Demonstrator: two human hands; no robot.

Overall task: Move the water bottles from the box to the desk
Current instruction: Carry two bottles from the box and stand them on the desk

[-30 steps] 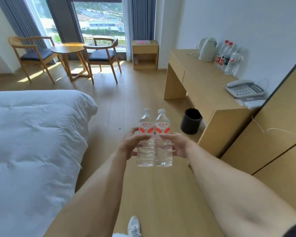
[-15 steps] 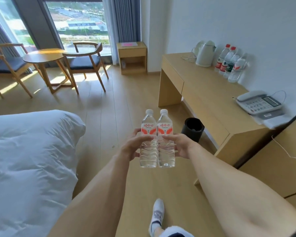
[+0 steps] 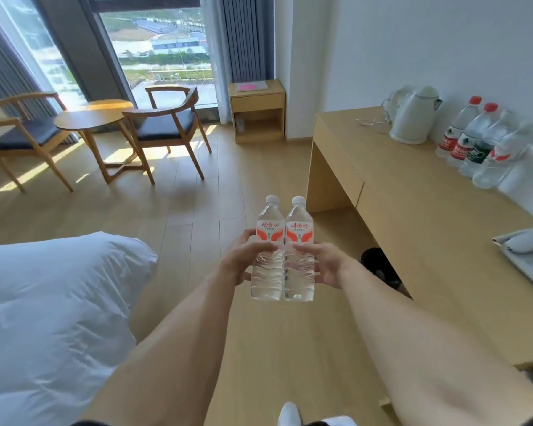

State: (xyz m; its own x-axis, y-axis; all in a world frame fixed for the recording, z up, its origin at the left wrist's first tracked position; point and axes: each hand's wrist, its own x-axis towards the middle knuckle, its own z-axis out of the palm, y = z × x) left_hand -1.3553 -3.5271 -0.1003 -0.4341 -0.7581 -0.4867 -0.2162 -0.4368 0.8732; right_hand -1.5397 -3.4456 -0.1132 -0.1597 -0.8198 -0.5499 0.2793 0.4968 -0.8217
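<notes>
Since a sec ago I've walked fwd: the tabletop (image 3: pixel 413 216) now fills the right of frame, kettle (image 3: pixel 413 118) & the bottles already parked at the wall (image 3: pixel 480 146) loom bigger, bed (image 3: pixel 43 302) slides lower left. My left hand (image 3: pixel 237 262) grips the left bottle (image 3: pixel 268 256), right hand (image 3: pixel 326 265) grips the right bottle (image 3: pixel 299 256); fingers wrapped round each, both upright, touching, held over the floor at frame centre. Box not in view. Prob. nearly in reach to set them down.
</notes>
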